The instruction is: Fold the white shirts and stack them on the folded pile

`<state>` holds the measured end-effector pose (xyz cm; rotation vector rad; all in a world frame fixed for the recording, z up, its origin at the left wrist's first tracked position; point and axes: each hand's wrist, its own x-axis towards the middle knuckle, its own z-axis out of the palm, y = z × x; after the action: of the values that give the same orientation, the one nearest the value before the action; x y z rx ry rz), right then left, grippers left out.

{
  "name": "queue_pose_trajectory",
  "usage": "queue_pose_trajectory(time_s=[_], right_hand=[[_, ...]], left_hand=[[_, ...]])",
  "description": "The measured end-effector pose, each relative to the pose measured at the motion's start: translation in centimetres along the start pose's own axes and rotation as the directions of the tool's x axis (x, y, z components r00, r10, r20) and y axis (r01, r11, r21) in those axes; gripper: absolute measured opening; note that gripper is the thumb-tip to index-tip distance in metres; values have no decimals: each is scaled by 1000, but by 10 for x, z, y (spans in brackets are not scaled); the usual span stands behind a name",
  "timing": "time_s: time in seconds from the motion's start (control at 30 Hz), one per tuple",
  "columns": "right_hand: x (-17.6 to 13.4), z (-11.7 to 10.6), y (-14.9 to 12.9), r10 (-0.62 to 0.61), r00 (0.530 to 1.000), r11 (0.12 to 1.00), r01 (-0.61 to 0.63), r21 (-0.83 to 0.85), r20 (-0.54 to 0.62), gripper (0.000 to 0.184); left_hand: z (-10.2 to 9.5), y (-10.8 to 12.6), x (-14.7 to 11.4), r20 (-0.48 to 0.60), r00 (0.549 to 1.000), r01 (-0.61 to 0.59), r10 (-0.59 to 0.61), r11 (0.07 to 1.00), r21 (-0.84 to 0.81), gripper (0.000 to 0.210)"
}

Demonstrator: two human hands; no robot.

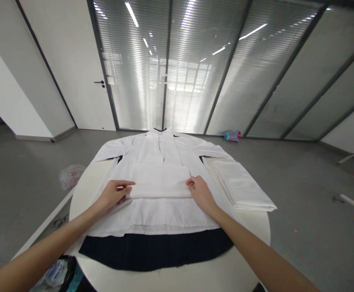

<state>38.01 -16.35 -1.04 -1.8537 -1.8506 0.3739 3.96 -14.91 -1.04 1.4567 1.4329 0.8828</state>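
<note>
A white shirt (pixel 164 213) lies spread on a round table, its collar at the far side and its sleeves out to both sides. On the shirt's middle rests a folded white cloth (pixel 161 178), a flat rectangle. My left hand (pixel 116 192) pinches the cloth's left edge between thumb and fingers. At the right edge, my right hand (pixel 199 190) grips the cloth with bent fingertips. Under the shirt's hem shows a dark navy fabric (pixel 155 249) with a curved near edge.
Another folded white cloth (pixel 243 186) lies on the right of the white table (pixel 177 282), one corner past the rim. A clear plastic bag (pixel 71 176) is on the floor at left. Near the glass partition lies a blue and pink striped object (pixel 232 136).
</note>
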Motion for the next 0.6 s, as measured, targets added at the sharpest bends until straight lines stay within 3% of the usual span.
queue_pose_trajectory(time_s=[0.17,0.23,0.3,0.37,0.47,0.53,0.6], right_hand=[[-10,-7,-17,-66,995,976,48,-212,-79,27],[-17,-5,-27,-189,976,950,152,-271,-113,32],[-23,2,-35,-337,940,911,313,-268,-48,41],[-25,11,-41,-447,893,859,447,-249,60,51],[-19,22,-45,-470,872,829,489,-271,137,57],[-13,26,-46,-458,875,828,483,-286,155,60],[-7,27,-45,-446,877,831,481,-281,181,65]], left_hand=[[-5,-2,6,24,990,-144,142,965,219,47],[-7,-1,6,73,966,-255,246,885,389,42],[-5,5,2,90,930,-343,356,753,561,39],[3,16,-2,95,863,-419,495,599,682,37],[26,35,-4,223,715,-590,662,402,700,35],[42,43,3,355,632,-698,689,307,647,38],[55,43,16,455,610,-740,649,259,621,43]])
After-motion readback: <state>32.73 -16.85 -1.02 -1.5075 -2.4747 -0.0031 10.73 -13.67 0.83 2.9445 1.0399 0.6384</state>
